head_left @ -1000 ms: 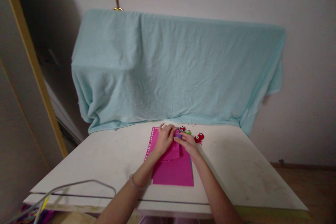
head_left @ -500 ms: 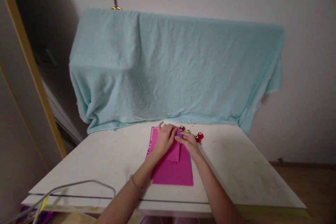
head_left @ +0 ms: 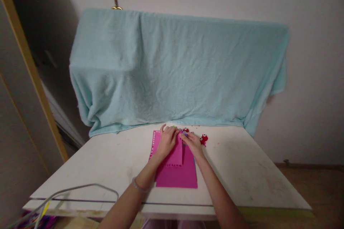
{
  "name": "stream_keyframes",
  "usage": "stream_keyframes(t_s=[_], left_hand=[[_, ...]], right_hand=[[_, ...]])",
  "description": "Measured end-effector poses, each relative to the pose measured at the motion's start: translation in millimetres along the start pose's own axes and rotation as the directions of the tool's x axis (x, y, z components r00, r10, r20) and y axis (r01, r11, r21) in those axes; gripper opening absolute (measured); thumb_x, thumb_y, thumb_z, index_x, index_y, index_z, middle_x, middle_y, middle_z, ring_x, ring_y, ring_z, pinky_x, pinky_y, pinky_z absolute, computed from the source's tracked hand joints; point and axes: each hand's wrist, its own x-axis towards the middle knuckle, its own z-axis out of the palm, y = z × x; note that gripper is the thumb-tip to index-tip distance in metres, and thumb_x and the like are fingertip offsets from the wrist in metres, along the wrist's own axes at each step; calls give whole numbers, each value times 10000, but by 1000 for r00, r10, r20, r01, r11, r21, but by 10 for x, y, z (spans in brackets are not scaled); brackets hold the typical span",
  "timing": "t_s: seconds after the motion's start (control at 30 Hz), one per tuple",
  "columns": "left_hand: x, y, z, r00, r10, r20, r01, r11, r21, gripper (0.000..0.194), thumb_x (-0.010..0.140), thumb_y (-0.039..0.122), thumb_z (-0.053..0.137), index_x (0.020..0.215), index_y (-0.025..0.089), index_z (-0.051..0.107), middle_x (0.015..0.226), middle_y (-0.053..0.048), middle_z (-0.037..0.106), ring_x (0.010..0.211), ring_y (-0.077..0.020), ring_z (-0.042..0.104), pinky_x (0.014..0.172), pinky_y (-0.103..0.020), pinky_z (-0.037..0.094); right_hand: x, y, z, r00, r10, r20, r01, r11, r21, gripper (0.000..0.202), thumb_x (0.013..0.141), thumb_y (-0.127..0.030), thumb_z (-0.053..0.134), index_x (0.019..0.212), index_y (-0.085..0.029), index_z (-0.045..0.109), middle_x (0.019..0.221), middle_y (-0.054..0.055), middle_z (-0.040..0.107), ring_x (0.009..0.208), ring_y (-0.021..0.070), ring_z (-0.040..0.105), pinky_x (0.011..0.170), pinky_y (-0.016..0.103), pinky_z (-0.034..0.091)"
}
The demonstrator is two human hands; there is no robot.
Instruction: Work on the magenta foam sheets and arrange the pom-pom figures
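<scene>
A folded piece of pink paper [head_left: 176,157] stands partly raised over a larger magenta sheet [head_left: 176,179] on the table. My left hand [head_left: 167,141] lies over the folded piece, fingers bent and gripping it near its top edge, the index finger sticking up. At the upper right corner of that piece, my right hand [head_left: 194,143] pinches a small purple object [head_left: 185,134], mostly hidden by the fingers; its kind I cannot make out. The larger sheet has a row of white round holes [head_left: 153,143] down its left edge. Small cut-outs mark the folded piece's lower edge.
Red figures with white eyes [head_left: 204,138] lie right of my right hand, another red one [head_left: 185,130] behind it. A light blue cloth [head_left: 188,71] hangs behind the white table [head_left: 242,171]. A grey cable [head_left: 88,185] loops over the front left edge.
The right hand's fingers have closed in a little at the paper's corner, and less of the purple object shows. The camera view has shifted slightly.
</scene>
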Motion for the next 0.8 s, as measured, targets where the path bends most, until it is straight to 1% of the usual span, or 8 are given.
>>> stream_keyframes(t_s=[0.1, 0.23, 0.4, 0.57, 0.67, 0.8], left_hand=[[-9, -8, 16, 1000, -3, -2, 3, 1000, -1, 187, 967, 217, 391, 894, 222, 563, 873, 1, 640, 871, -165, 558, 1090, -442, 259], [-20, -7, 23, 1000, -5, -3, 5, 1000, 4, 199, 971, 234, 385, 880, 220, 561, 851, -1, 633, 857, -165, 558, 1086, -444, 266], [-23, -2, 26, 1000, -5, -1, 5, 1000, 11, 195, 970, 226, 387, 873, 218, 556, 845, 0, 628, 854, -162, 557, 1084, -442, 270], [-26, -8, 43, 1000, -1, 1, 1, 1000, 27, 200, 967, 223, 386, 863, 219, 558, 853, -6, 629, 856, -167, 559, 1088, -451, 266], [-27, -15, 54, 1000, 2, 4, -2, 999, 33, 197, 967, 227, 389, 872, 221, 561, 855, -6, 629, 853, -167, 560, 1091, -454, 261], [-30, -21, 61, 1000, 4, 8, -4, 999, 36, 196, 969, 234, 388, 880, 225, 562, 858, -4, 630, 856, -167, 559, 1095, -449, 259]], right_hand=[[16, -24, -26, 997, 41, -58, -37, 996, 76, 479, 653, -508, 782, 941, -132, 708, 874, 91, 743, 746, 228, 699, 652, 319, 572], [43, -28, -64, 992, 78, -100, -67, 992, 106, 473, 704, -487, 761, 981, -112, 684, 899, 123, 742, 734, 220, 708, 604, 289, 567], [61, 23, -72, 987, 87, -134, -73, 992, 103, 458, 741, -498, 727, 973, -106, 678, 914, 137, 740, 654, 181, 690, 533, 245, 531], [60, 60, -71, 986, 84, -145, -73, 994, 84, 457, 734, -500, 726, 955, -103, 680, 905, 131, 741, 628, 175, 681, 517, 236, 513], [56, 61, -71, 987, 59, -148, -49, 996, 73, 445, 742, -510, 712, 932, -110, 682, 874, 119, 742, 611, 173, 676, 516, 240, 513], [61, 38, -59, 978, 90, -189, -74, 993, 86, 424, 740, -516, 707, 880, -117, 678, 776, 110, 741, 544, 165, 652, 483, 239, 498]])
